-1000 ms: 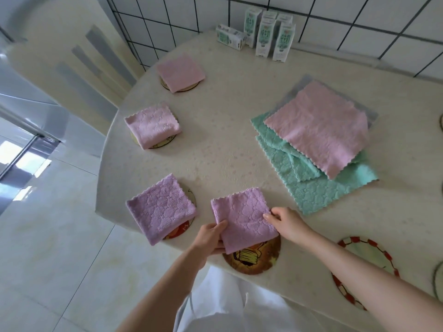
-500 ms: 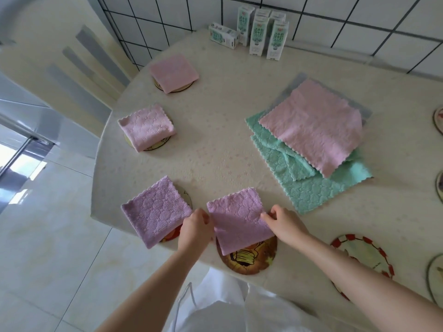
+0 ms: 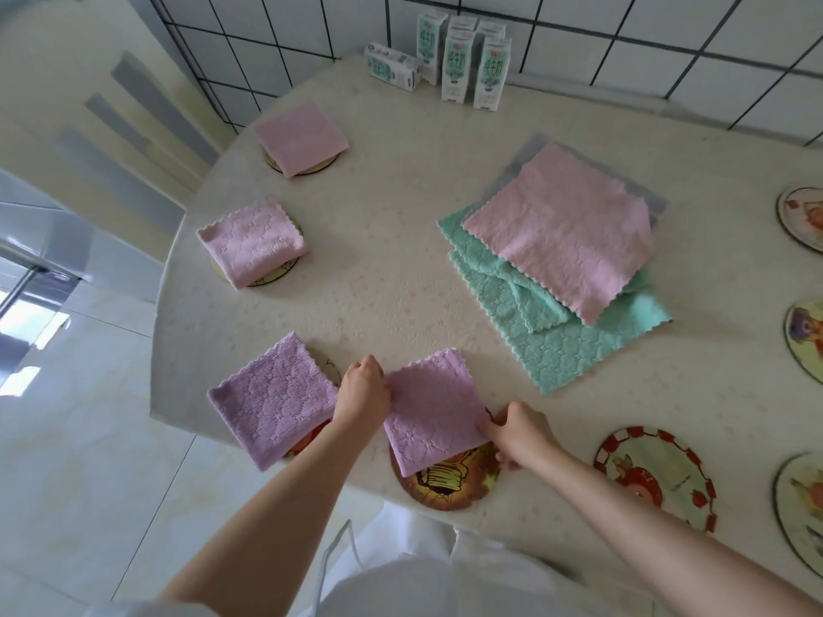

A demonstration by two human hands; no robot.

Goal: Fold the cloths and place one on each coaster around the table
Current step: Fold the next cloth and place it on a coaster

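A folded purple cloth [image 3: 434, 414] lies partly over a brown round coaster [image 3: 450, 485] at the table's near edge. My left hand [image 3: 361, 396] grips its left edge and my right hand [image 3: 519, 431] pinches its right corner. Another folded purple cloth [image 3: 271, 405] covers the coaster to the left. Two folded pink cloths [image 3: 253, 242] [image 3: 300, 138] rest on coasters further back along the left edge. Unfolded cloths are piled at centre right: a pink cloth [image 3: 563, 229] over green cloths [image 3: 556, 345].
Bare coasters lie at the right: a red-rimmed coaster [image 3: 654, 476] near the front edge and others along the right edge [image 3: 806, 336]. Several milk cartons [image 3: 458, 64] stand at the back by the tiled wall. The table edge [image 3: 165, 331] drops to the floor on the left.
My left hand has slid up along the cloth's left edge and my right hand has moved down to its right corner. The cloth has shifted slightly on the brown coaster.
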